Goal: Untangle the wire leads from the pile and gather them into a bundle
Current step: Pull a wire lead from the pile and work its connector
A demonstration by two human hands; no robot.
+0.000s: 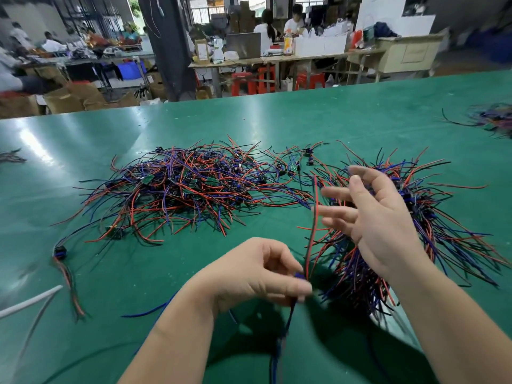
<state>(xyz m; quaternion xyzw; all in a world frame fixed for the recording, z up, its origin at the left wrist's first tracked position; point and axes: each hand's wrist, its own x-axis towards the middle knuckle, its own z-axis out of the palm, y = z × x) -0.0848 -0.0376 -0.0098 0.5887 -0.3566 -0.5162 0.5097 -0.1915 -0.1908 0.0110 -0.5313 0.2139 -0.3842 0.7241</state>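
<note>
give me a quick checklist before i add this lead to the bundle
1. Left hand pinches one lead at its blue connector: ok.
2. Lead's red wire rises apart from the pile: ok.
3. Lead's lower end free: cannot tell, it runs out of view.
4. Right hand open, fingers spread, holding nothing: ok.
5. Bundle lies gathered on the table behind the right hand: ok.
6. Lead not snagged on bundle wires: cannot tell, they overlap and blur.
</note>
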